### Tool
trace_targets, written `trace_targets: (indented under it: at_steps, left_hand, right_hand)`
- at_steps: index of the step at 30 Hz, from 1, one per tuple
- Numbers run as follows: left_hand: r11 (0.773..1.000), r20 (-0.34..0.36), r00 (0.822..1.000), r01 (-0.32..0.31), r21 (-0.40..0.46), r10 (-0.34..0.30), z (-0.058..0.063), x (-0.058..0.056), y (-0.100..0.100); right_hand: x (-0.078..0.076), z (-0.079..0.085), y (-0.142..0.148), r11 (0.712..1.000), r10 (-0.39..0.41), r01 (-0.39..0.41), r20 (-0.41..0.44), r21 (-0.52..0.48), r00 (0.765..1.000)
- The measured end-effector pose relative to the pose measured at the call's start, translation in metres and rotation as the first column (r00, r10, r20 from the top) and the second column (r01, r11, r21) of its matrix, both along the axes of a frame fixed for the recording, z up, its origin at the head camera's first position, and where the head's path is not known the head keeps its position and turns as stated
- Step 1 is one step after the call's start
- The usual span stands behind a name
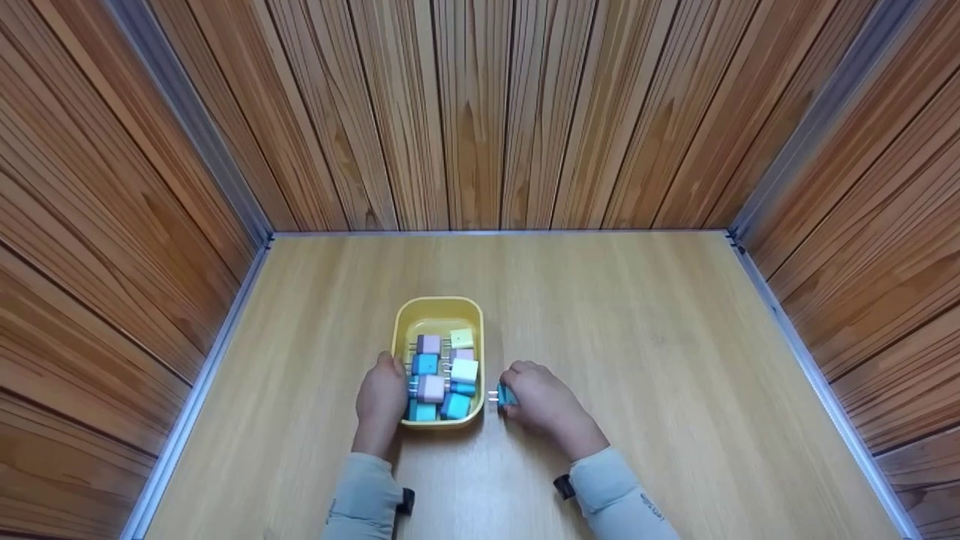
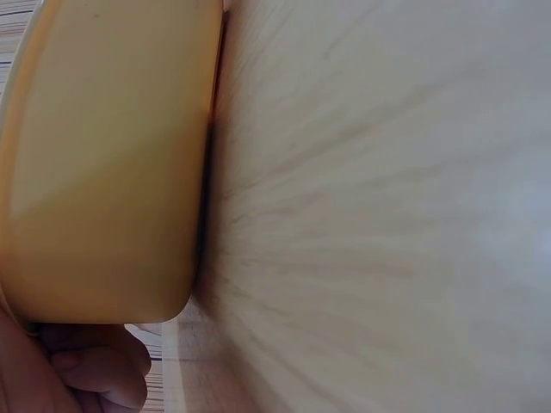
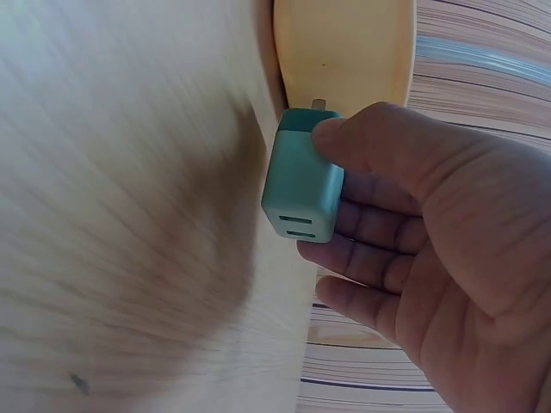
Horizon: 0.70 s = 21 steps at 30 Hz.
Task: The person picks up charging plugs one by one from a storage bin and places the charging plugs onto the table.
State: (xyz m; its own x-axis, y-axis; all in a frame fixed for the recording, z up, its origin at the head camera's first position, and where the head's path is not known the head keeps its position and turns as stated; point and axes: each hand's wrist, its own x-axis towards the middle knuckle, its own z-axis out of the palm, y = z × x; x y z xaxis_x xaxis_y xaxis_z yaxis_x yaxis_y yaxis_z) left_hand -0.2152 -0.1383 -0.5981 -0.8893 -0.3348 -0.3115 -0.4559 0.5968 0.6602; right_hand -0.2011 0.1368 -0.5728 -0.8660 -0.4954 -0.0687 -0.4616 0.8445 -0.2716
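Note:
A yellow plastic bin point(image 1: 431, 315) stands on the wooden table, holding several plug-in chargers in white, pink, blue and teal. My left hand point(image 1: 381, 397) grips the bin's left side; in the left wrist view its curled fingers point(image 2: 103, 370) show at the end of the bin's wall. Just right of the bin, my right hand point(image 1: 544, 397) pinches a teal USB wall charger point(image 3: 301, 181) between thumb and fingers. The charger's metal prongs point(image 1: 493, 395) point left toward the bin. Two USB ports face the right wrist camera.
Wood-plank panels point(image 1: 472, 112) rise at the back and both sides. Metal strips point(image 1: 495, 233) edge the tabletop point(image 1: 637, 315). Inside the bin, chargers such as the white one point(image 1: 464, 370) and a blue one point(image 1: 424, 364) fill its middle and near part.

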Motion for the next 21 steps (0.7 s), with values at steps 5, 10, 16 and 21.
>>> trace_targets:
  at_steps: [5, 10, 16, 21]
  left_hand:
    - [1.0, 0.002, 1.0, 0.003, 0.015, -0.003, 0.0, 0.0, 0.0]
    - [1.0, -0.009, 1.0, 0.003, 0.019, -0.003, -0.002, 0.002, -0.002]
    - [0.998, 0.004, 1.0, -0.019, 0.055, 0.019, -0.001, 0.002, 0.0]
    - [1.0, -0.051, 0.999, -0.003, -0.017, 0.002, -0.002, 0.003, 0.0]
  right_hand:
    - [0.001, -0.003, 0.0, 1.0, -0.003, 0.003, 0.013, -0.011, 1.0]
    - [0.002, -0.005, -0.003, 0.999, -0.018, 0.019, 0.04, -0.026, 0.999]
    - [0.004, -0.009, -0.004, 1.0, -0.008, 0.008, 0.02, -0.025, 1.0]
    - [0.004, -0.011, -0.004, 1.0, 0.013, -0.013, -0.021, -0.012, 1.0]
